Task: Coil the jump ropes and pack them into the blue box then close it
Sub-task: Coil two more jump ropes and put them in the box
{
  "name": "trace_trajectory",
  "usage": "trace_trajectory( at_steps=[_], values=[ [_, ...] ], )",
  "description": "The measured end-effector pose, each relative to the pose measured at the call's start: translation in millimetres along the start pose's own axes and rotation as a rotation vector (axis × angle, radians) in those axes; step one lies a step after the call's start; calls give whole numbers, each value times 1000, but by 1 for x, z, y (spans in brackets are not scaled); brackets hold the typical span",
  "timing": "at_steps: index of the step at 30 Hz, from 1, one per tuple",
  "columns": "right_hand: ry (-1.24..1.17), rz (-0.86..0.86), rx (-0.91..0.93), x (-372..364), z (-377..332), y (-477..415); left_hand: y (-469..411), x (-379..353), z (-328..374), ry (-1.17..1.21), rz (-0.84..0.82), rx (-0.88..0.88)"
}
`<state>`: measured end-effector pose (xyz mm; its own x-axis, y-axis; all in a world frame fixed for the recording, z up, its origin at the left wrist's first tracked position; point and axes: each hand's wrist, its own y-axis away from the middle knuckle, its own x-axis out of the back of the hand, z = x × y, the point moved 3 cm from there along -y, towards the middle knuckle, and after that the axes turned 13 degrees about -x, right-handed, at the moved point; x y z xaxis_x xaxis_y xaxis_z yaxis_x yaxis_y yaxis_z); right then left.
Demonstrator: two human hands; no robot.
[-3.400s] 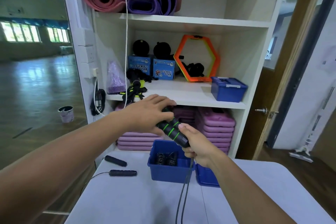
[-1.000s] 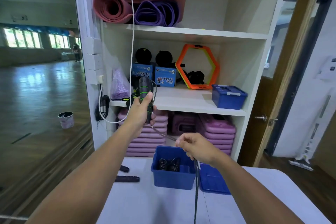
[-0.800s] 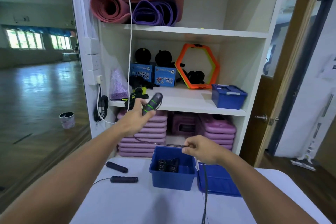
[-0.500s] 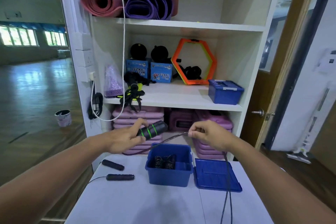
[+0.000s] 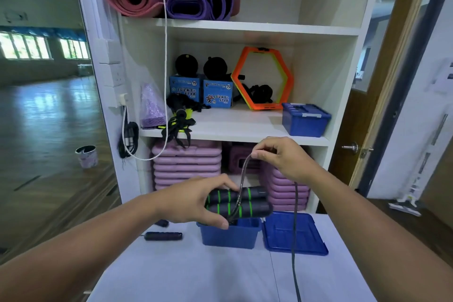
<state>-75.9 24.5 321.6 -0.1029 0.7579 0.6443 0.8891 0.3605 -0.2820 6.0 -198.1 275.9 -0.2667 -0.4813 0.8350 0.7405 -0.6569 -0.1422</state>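
My left hand (image 5: 196,200) grips the two black, green-ringed jump rope handles (image 5: 241,201) side by side, level, just above the open blue box (image 5: 229,234). The rope cord (image 5: 295,223) runs over the handles up to my right hand (image 5: 282,158), which pinches it above them; the rest hangs down past the table's front. The box's blue lid (image 5: 293,234) lies flat to its right. A second jump rope's black handles (image 5: 163,236) lie on the table left of the box.
The white table (image 5: 196,272) stands against a white shelf unit (image 5: 245,130) holding rolled mats, purple step boards, an orange hexagon ring and another closed blue box (image 5: 305,119). A white cable (image 5: 166,56) hangs down the shelf front. A wooden door stands to the right.
My left hand has lowered the handles from upright beside the shelf to level over the box. My right hand rose with the cord and laid a turn over the handles.
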Motion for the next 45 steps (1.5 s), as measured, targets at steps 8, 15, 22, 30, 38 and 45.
trace_trajectory(
  at_steps=[8,15,22,30,38,45],
  values=[
    [-324,-76,-212,-44,33,17,-9,39,15,206,430,-108],
    [-120,-198,-154,-76,26,35,-23,65,-26,78,650,101],
    [-14,-158,-42,-43,4,24,-24,63,-46,-159,527,179],
    [121,-137,8,-14,-18,10,-34,43,-39,-266,396,107],
    [152,-136,-7,16,-35,-2,-30,26,-2,-158,186,44],
    [-114,-152,-3,19,-30,1,-20,19,25,-63,87,1]
  ],
)
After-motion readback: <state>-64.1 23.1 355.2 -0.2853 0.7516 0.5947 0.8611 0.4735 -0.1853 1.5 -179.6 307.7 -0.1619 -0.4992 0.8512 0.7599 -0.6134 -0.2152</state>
